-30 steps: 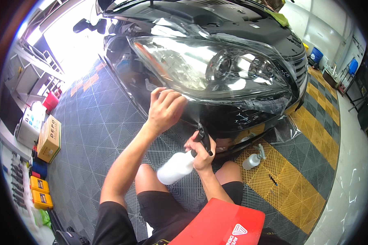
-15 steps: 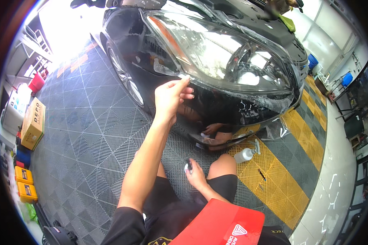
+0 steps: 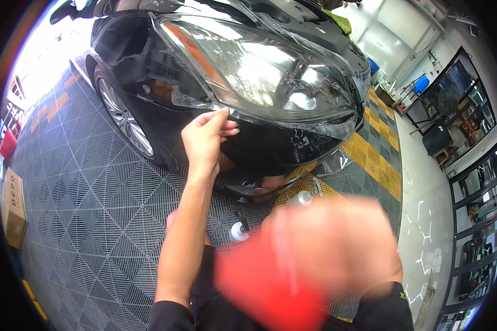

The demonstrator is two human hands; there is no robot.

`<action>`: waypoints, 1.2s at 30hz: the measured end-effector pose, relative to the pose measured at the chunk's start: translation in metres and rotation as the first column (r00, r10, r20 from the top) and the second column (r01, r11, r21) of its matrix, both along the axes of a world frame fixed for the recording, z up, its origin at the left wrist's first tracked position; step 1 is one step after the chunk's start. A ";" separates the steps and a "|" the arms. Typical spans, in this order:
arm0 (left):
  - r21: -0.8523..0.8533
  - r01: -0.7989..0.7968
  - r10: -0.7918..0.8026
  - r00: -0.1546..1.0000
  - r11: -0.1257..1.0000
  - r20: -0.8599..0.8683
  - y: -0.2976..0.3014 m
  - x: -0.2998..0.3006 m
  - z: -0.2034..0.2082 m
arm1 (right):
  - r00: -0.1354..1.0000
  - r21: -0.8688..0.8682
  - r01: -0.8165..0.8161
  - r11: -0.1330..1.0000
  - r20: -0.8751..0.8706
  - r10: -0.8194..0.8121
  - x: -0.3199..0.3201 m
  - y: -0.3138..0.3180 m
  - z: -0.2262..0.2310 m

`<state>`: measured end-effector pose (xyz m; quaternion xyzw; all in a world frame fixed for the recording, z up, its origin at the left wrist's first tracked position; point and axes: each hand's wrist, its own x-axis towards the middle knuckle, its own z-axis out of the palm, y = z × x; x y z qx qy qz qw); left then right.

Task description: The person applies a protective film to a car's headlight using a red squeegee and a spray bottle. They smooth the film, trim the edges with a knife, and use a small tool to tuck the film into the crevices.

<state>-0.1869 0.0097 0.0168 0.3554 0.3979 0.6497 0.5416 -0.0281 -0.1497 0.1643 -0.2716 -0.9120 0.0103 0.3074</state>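
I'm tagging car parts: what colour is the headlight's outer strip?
The strip is orange, seen best in the head view.

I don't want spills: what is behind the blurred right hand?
Past the upper edge of the right hand, a white bottle and yellow floor tiles show. Whatever lies directly behind it is covered and cannot be seen.

The curved plastic car bumper (image 3: 254,146) is glossy black; the thin plastic film (image 3: 189,99), clear with whitish glints. An orange strip (image 3: 197,55) edges the clear headlight (image 3: 259,69). Ridged grey floor tiles (image 3: 88,209) carry nested diamonds, beside yellow ones (image 3: 373,165). The blurred flat sheet (image 3: 268,281) seems plain red.
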 end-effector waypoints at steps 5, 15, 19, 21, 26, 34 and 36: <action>0.057 -0.073 0.068 0.994 0.996 0.089 0.008 0.004 -0.010 | 0.916 0.008 0.343 0.939 -0.224 -0.332 0.012 0.152 -0.032; 0.057 -0.118 0.103 0.972 0.991 0.212 -0.001 0.005 -0.010 | 0.958 0.392 0.238 0.889 0.056 -0.281 -0.026 0.163 -0.060; 0.123 -0.162 0.123 0.953 0.979 0.275 0.004 0.010 -0.013 | 0.930 0.409 0.188 0.893 0.219 -0.296 -0.028 0.158 -0.063; 0.110 -0.167 0.136 0.960 0.980 0.245 0.003 0.012 -0.012 | 0.928 0.418 0.169 0.893 0.238 -0.287 -0.026 0.160 -0.065; 0.052 -0.057 0.049 0.988 0.997 0.143 0.003 -0.002 -0.009 | 0.908 0.296 0.288 0.911 0.217 -0.358 -0.031 0.153 -0.051; -0.023 0.051 -0.050 0.997 0.998 0.058 -0.016 0.019 -0.003 | 0.913 0.086 0.399 0.913 0.056 -0.404 0.032 0.163 -0.031; -0.018 0.046 -0.045 0.998 0.999 0.047 -0.017 0.029 -0.004 | 0.939 0.105 0.333 0.937 0.049 -0.340 0.043 0.162 -0.037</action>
